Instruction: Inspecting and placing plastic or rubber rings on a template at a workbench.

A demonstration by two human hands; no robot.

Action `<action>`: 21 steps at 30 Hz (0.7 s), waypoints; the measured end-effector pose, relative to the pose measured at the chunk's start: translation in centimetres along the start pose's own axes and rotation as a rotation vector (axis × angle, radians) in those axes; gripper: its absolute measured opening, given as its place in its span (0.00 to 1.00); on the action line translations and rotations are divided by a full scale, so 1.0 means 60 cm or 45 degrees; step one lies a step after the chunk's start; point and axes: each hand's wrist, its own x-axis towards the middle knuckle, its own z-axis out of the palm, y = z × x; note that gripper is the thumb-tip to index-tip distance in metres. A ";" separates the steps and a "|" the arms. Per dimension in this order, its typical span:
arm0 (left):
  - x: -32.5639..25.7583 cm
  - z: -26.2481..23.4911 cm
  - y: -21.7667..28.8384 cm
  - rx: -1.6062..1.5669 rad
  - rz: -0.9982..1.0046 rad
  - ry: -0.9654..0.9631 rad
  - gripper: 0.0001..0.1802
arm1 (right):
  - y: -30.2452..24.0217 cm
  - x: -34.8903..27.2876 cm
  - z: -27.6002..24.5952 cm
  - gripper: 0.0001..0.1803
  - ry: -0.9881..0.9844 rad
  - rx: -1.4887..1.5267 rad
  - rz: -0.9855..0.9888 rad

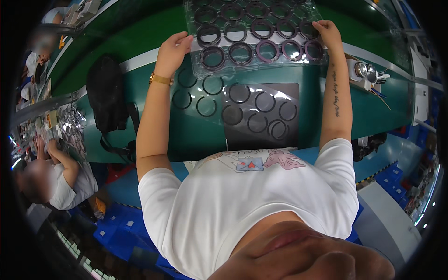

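There, I saw my left hand (173, 49) and right hand (328, 31) pinching opposite ends of the clear plastic ring-filled tray (254, 37), its long axis running crosswise between them.

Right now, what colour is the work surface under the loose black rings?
Green, with a dark grey mat under some rings; seen in the head view.

factory assembly line | green workbench (196, 135) | ring tray (254, 37) | seated co-worker (60, 177)

Clear tray runs out of frame at my station

The clear tray (254, 32) is cut off by the top edge; my right hand (326, 31) hides one ring; a co-worker (56, 179) at far left blurs away.
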 end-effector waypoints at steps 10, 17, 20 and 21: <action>0.175 0.009 0.000 -0.191 0.137 0.152 0.20 | -0.034 0.084 0.051 0.19 0.037 0.613 0.128; 0.170 0.001 -0.024 0.722 0.501 0.369 0.19 | -0.033 0.102 0.077 0.24 0.426 -0.448 -0.214; 0.109 -0.023 -0.017 0.497 0.457 0.323 0.19 | -0.060 0.057 0.063 0.23 0.409 -0.168 -0.379; 0.079 -0.035 -0.016 0.389 0.329 0.239 0.19 | -0.074 0.029 0.057 0.20 0.346 -0.062 -0.431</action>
